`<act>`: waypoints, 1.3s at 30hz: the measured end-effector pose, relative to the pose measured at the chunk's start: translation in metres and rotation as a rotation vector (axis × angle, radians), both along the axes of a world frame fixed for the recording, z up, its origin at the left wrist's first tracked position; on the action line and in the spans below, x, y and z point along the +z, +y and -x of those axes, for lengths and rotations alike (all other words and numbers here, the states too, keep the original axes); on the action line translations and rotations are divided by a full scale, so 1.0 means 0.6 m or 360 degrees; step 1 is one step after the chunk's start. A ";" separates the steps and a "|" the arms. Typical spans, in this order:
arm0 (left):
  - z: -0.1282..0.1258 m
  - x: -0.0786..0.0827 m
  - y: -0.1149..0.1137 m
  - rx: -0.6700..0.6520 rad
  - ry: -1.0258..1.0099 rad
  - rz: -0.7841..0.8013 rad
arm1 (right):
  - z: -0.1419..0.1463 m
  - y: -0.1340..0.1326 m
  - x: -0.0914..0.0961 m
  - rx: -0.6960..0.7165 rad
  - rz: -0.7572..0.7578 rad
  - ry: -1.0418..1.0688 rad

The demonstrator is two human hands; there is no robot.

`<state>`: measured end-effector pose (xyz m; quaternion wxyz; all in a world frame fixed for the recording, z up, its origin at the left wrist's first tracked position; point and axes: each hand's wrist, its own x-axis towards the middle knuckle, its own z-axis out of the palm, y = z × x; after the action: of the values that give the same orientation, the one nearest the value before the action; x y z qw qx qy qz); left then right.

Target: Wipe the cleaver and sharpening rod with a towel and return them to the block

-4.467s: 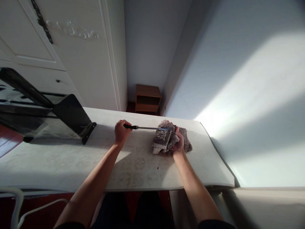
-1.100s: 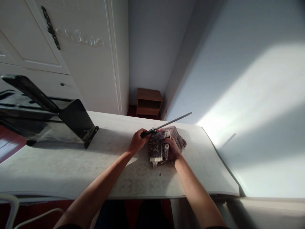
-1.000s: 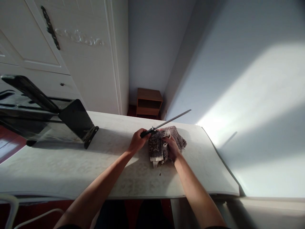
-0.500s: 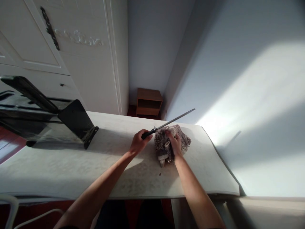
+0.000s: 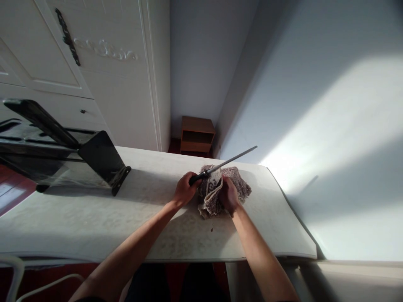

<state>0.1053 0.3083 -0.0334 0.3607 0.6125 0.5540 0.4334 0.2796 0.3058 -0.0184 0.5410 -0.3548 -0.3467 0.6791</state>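
Note:
A honing steel (image 5: pixel 236 157) with a black handle and a long thin grey rod points up and to the right. My left hand (image 5: pixel 185 188) is closed around its handle. Under the rod a grey-brown fluffy cloth (image 5: pixel 237 180) lies bunched on the table. My right hand (image 5: pixel 229 193) grips a fold of that cloth, with its fingers partly hidden. A patterned pale part of the cloth touches the rod close to the handle.
A black rack (image 5: pixel 100 161) with clear sides stands on the left of the white-covered table (image 5: pixel 141 235). White cabinets (image 5: pixel 122 96) rise behind it. A small wooden cabinet (image 5: pixel 197 134) sits beyond the far edge. A pale wall (image 5: pixel 330 138) borders the right.
My right hand has turned and refolded the cloth, bringing a patterned part up to the rod near the handle. The honing steel has shifted only slightly.

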 end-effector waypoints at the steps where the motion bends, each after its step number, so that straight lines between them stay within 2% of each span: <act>1: -0.001 -0.002 -0.001 -0.0010 0.0006 0.0010 | -0.001 0.000 -0.002 -0.0008 -0.0005 -0.0034; 8: -0.003 -0.008 -0.007 -0.0085 0.0083 0.0031 | 0.002 0.002 -0.017 -0.0077 -0.0158 -0.0221; 15: 0.002 -0.015 -0.001 -0.0171 0.0191 -0.0227 | -0.004 0.004 -0.010 0.0152 0.0051 -0.0054; 20: 0.006 -0.019 0.000 -0.0309 0.0268 -0.0494 | -0.013 0.005 -0.014 0.0179 0.0141 -0.0010; 23: 0.005 -0.015 -0.001 -0.0363 0.0228 -0.0536 | -0.017 0.005 -0.019 0.0185 0.0168 -0.0005; 27: 0.000 -0.007 -0.001 -0.0420 0.0133 -0.0425 | -0.019 0.006 -0.024 0.0246 0.0251 -0.0018; 31: -0.005 0.000 -0.003 -0.0400 0.0009 -0.0285 | -0.015 0.008 -0.030 0.0211 0.0356 0.0012; 34: -0.008 0.004 -0.006 -0.0360 -0.0119 -0.0149 | -0.012 0.009 -0.031 0.0227 0.0339 0.0003; 39: -0.005 0.013 -0.009 -0.0460 -0.0511 0.0068 | -0.008 0.009 -0.018 0.0225 0.0291 -0.0009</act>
<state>0.1081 0.3028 -0.0254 0.5156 0.6010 0.4050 0.4572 0.2846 0.3113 -0.0293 0.4561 -0.3792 -0.3090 0.7434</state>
